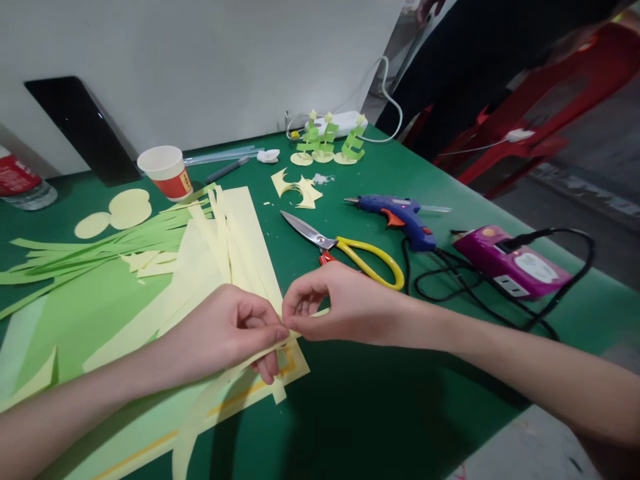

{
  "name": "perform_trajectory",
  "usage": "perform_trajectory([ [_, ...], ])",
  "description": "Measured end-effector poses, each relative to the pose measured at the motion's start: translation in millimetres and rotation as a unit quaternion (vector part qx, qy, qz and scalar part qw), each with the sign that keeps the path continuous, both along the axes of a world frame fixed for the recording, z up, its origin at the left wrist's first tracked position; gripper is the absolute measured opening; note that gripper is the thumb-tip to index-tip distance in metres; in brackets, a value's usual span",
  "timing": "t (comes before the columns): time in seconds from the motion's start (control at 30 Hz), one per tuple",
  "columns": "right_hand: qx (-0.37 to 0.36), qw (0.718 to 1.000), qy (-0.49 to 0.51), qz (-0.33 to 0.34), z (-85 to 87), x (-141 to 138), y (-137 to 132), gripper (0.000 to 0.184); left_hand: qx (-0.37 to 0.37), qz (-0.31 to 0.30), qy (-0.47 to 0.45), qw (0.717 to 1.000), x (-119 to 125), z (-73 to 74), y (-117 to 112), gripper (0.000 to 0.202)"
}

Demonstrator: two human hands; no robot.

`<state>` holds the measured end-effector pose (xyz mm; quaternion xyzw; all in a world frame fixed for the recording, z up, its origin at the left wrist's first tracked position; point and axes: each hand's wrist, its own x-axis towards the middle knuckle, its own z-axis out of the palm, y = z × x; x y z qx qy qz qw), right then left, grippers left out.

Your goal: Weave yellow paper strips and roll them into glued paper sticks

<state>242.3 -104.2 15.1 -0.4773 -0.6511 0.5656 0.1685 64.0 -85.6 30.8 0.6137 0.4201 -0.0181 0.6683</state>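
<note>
My left hand [225,333] and my right hand [347,303] meet near the front of the green table, fingertips close together. Both pinch a pale yellow paper strip [186,433], whose long end curls down to the left. My fingers hide how it is folded where they meet. Under my left hand lie light green and pale yellow paper sheets [113,327], with loose yellow strips [227,243] on top. Just beyond my right hand rest scissors [373,263] with yellow and red handles, blades partly apart.
A blue glue gun [400,210] lies beside a purple power socket [515,263] with black cables. Small green paper trees [327,140] stand at the back. A paper cup [167,173], black phone [85,130], bottle [23,180] and green strips [100,250] are on the left.
</note>
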Motion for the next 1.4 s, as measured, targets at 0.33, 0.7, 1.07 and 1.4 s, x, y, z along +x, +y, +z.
perform_trajectory([
  [0.33,-0.105,0.991,0.051,0.062,2.0,0.6,8.9,0.009,-0.042,0.023,-0.042,0.998,-2.4,-1.6,1.9,0.018],
  [0.7,-0.136,0.99,-0.03,0.009,6.1,26.5,2.9,0.008,-0.067,0.023,-0.039,0.997,-10.3,-3.8,8.4,0.013],
  [1.07,-0.046,0.991,-0.098,-0.079,4.3,54.8,4.4,0.008,-0.065,0.032,-0.041,0.997,-12.0,-12.9,6.9,0.016],
  [1.4,0.059,0.996,-0.062,0.018,-8.6,-0.4,-1.2,0.011,-0.029,0.054,-0.039,0.997,-7.8,-23.3,-2.3,0.013],
])
